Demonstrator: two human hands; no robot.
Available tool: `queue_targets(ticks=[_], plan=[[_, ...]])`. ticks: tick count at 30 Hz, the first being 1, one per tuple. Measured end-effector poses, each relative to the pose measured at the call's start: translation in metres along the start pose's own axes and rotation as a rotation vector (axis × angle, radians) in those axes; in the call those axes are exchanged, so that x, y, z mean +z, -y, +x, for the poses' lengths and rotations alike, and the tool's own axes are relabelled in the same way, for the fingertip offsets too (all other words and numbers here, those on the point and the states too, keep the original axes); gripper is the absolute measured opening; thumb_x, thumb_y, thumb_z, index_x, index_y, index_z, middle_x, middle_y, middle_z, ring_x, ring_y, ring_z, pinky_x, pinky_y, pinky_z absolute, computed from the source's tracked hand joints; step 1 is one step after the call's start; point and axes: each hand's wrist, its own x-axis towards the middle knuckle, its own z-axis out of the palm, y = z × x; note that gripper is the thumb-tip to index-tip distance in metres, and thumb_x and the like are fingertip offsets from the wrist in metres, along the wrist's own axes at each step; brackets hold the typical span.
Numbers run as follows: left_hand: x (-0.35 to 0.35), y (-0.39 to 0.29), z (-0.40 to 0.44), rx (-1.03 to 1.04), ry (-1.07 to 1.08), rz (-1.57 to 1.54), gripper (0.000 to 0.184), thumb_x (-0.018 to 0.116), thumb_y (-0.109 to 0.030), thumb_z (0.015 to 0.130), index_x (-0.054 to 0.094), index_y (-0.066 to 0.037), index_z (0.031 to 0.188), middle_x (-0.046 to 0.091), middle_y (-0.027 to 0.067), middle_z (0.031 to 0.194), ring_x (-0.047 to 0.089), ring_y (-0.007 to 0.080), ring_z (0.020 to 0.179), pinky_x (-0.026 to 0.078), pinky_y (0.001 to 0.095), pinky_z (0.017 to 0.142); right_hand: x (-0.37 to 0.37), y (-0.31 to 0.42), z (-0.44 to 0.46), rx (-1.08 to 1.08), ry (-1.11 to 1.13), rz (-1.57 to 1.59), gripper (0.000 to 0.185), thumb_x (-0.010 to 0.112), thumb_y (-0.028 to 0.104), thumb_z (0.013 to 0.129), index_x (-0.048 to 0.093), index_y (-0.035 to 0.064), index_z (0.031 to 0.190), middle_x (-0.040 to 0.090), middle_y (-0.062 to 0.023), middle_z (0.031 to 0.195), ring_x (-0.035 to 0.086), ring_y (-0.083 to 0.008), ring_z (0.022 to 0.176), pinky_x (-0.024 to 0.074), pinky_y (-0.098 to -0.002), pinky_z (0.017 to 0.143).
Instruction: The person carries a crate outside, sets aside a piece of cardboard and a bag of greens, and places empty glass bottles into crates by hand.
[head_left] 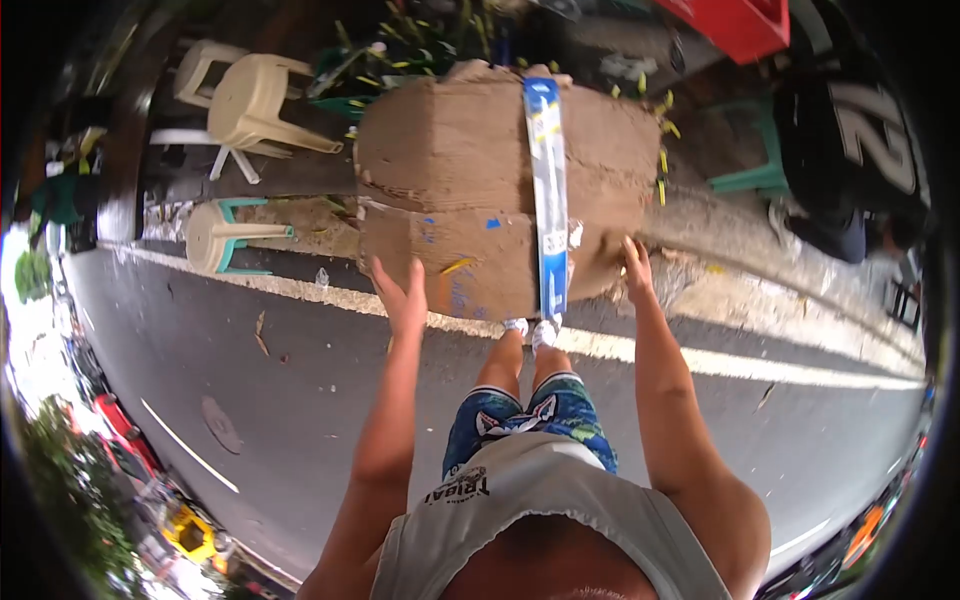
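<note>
A large sheet of worn brown cardboard (470, 160) spreads out in front of my body. Across it, a long blue and white packaged strip (548, 190) lies nearly upright in the view, right of the middle. My left hand (402, 293) is at the cardboard's lower left edge, thumb and fingers spread apart. On the right, my right hand (636, 268) is beside the lower right edge with its fingers extended. Whether either palm presses on the cardboard cannot be made out. Several yellow-green plant pieces stick out behind the far edge.
Cream stools (245, 100) and a cream and green stool (208, 236) stand at the left. A person in a dark shirt (850, 140) is at the right, by a green stool (758, 165). A red crate (735, 25) is at the top; a white line (600, 345) crosses the road.
</note>
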Motion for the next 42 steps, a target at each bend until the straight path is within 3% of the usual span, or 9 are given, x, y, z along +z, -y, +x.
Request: queue_targets(ticks=[6,8,14,17,22,26,32,37,42], plan=[[0.031,0.005,0.067,-0.053,0.212,0.29,0.111,0.068,-0.063,0.079,0.013,0.0,0.153,0.02,0.0304,0.154,0.017,0.0422,0.145,0.021,0.0521,0.117,0.036,0.066,-0.031,0.018,0.129,0.006,0.088,0.072,0.055,0.082,0.04,-0.0023,0.141,0.048,-0.0178,0.139,0.048,-0.0263,0.125,0.0413,-0.0335,0.099],[0.039,-0.007,0.067,-0.062,0.199,0.333,0.113,0.068,-0.065,0.077,0.013,-0.003,0.154,0.02,0.0288,0.155,0.016,0.0413,0.146,0.02,0.0544,0.116,0.049,-0.001,-0.006,-0.282,-0.404,-0.106,0.096,0.075,0.053,0.08,0.035,-0.0078,0.143,0.046,-0.023,0.14,0.043,-0.0315,0.131,0.0349,-0.0366,0.109],[0.05,-0.154,0.099,0.687,0.124,0.831,0.106,0.076,-0.051,0.074,0.019,-0.01,0.154,0.026,0.0244,0.154,0.02,0.0383,0.146,0.019,0.0618,0.115,0.096,-0.017,-0.138,-0.118,-0.567,-0.225,0.106,0.08,0.052,0.074,0.025,0.0036,0.151,0.017,-0.0286,0.154,0.022,-0.0399,0.144,0.0228,-0.0482,0.117],[0.105,-0.215,0.156,1.02,0.236,0.729,0.112,0.077,-0.058,0.069,0.022,-0.011,0.154,0.03,0.0232,0.154,0.022,0.0371,0.146,0.018,0.0624,0.115,0.133,0.038,-0.143,-0.353,-0.533,-0.432,0.095,0.08,0.054,0.071,0.044,0.0011,0.141,0.03,-0.0303,0.151,0.033,-0.0441,0.139,0.0298,-0.0496,0.113],[0.173,-0.25,0.238,0.743,0.673,1.084,0.135,0.08,-0.072,0.054,0.017,-0.007,0.155,0.03,0.0218,0.155,0.032,0.0344,0.143,0.028,0.0509,0.115,0.156,0.084,-0.136,-0.324,-0.324,-0.516,0.084,0.084,0.035,0.067,0.045,0.0055,0.135,0.049,-0.0226,0.133,0.048,-0.0413,0.124,0.0424,-0.0478,0.101],[0.183,-0.253,0.259,0.62,0.971,1.088,0.105,0.081,-0.068,0.055,0.055,-0.004,0.134,0.061,0.0206,0.129,0.059,0.0325,0.121,0.042,0.0449,0.105,0.144,0.066,-0.142,-0.305,-0.319,-0.338,0.077,0.082,0.029,0.068,0.045,0.0054,0.131,0.055,-0.0218,0.125,0.054,-0.0406,0.116,0.0459,-0.0453,0.097],[0.161,-0.261,0.231,0.782,0.758,1.131,0.09,0.075,-0.074,0.058,0.067,-0.004,0.114,0.067,0.0219,0.116,0.063,0.0337,0.113,0.046,0.0469,0.097,0.122,0.053,-0.153,-0.062,-0.279,-0.388,0.083,0.086,0.035,0.068,0.045,0.0072,0.134,0.063,-0.0245,0.112,0.062,-0.0402,0.106,0.0502,-0.0435,0.091],[0.151,-0.256,0.217,0.883,0.589,1.063,0.121,0.075,-0.071,0.063,0.025,-0.007,0.152,0.047,0.0231,0.143,0.045,0.0361,0.133,0.036,0.0503,0.106,0.127,0.05,-0.158,-0.167,-0.261,-0.359,0.089,0.086,0.038,0.069,0.042,0.0046,0.138,0.063,-0.0248,0.117,0.062,-0.0368,0.111,0.0493,-0.0425,0.094],[0.154,-0.298,0.205,1.138,0.367,0.51,0.103,0.079,-0.052,0.07,0.029,-0.013,0.151,0.037,0.0201,0.149,0.04,0.0354,0.136,0.029,0.0567,0.11,0.104,0.075,-0.19,-0.201,-0.288,-0.401,0.088,0.085,0.037,0.068,0.045,0.0044,0.139,0.064,-0.0255,0.117,0.063,-0.038,0.109,0.05,-0.0432,0.093]])
